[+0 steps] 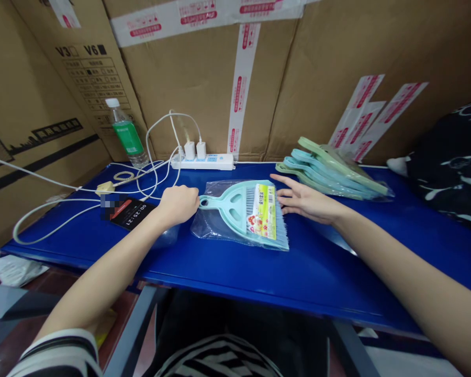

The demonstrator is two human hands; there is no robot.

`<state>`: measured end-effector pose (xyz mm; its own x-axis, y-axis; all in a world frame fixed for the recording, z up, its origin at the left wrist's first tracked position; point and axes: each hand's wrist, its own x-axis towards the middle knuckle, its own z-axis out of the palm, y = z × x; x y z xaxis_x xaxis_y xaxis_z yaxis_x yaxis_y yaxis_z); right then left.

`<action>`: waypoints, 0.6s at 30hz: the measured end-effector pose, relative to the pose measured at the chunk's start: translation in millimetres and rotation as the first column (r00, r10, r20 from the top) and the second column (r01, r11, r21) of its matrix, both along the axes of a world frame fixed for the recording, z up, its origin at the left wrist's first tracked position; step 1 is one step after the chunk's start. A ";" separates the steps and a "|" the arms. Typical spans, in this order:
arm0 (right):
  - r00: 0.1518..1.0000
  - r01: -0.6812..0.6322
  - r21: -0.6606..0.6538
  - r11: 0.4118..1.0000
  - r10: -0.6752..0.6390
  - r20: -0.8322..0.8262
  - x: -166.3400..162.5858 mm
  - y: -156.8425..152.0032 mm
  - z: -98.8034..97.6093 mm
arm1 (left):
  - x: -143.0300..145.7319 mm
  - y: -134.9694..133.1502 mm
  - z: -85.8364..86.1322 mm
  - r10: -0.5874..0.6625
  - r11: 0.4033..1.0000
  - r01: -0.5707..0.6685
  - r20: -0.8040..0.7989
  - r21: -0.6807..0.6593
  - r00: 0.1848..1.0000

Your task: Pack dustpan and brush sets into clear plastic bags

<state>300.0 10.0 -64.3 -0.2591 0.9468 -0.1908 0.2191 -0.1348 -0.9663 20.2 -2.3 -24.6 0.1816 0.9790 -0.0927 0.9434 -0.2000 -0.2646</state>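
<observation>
A light-blue dustpan (215, 203) lies flat with its handle to the left, and a brush with grey-blue bristles (281, 222) is nested in it. A bright card label (265, 212) spans the two. Clear plastic bag (204, 228) film lies around the dustpan. My left hand (180, 204) is closed at the handle's tip, apparently on the bag's plastic; its grip is partly hidden. More clear plastic shows beneath that wrist. My right hand (302, 199) is open, fingers apart, beside the bristle edge and label; whether it touches them I cannot tell.
Behind my right hand, several green and blue dustpans (325, 167) lie stacked in plastic. A power strip (204, 161) with white cables, a bottle (127, 136) and a phone (129, 212) occupy the blue table's (243, 275) left and back. Cardboard (204, 78) walls the back; dark patterned fabric (451, 162) is at right.
</observation>
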 end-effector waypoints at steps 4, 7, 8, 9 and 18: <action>1.000 0.002 0.006 1.000 -0.002 -0.004 0.0 -0.5 -0.3 | 0.2 -0.4 1.1 0.005 1.000 -0.005 -0.003 0.004 1.000; 1.000 0.017 0.002 1.000 -0.017 -0.010 0.0 -0.7 0.3 | 0.3 -0.9 1.9 0.005 1.000 -0.005 -0.002 0.005 1.000; 1.000 0.011 0.015 1.000 -0.011 -0.003 0.2 -0.5 0.4 | 0.4 -1.1 1.9 0.005 1.000 -0.005 -0.001 0.004 1.000; 1.000 0.001 0.033 0.999 -0.001 0.007 0.4 -0.3 0.3 | 0.4 -1.3 1.9 0.004 1.000 -0.004 0.000 0.004 1.000; 1.000 0.026 0.020 0.999 -0.025 -0.019 -0.2 0.1 -0.4 | -0.3 -1.5 1.9 0.010 1.000 -0.010 0.004 0.012 1.000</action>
<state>299.9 10.1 -64.8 -0.2381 0.9567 -0.1674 0.1981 -0.1208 -0.9727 19.9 -3.8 -22.7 0.1717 0.9819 -0.0798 0.9466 -0.1868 -0.2629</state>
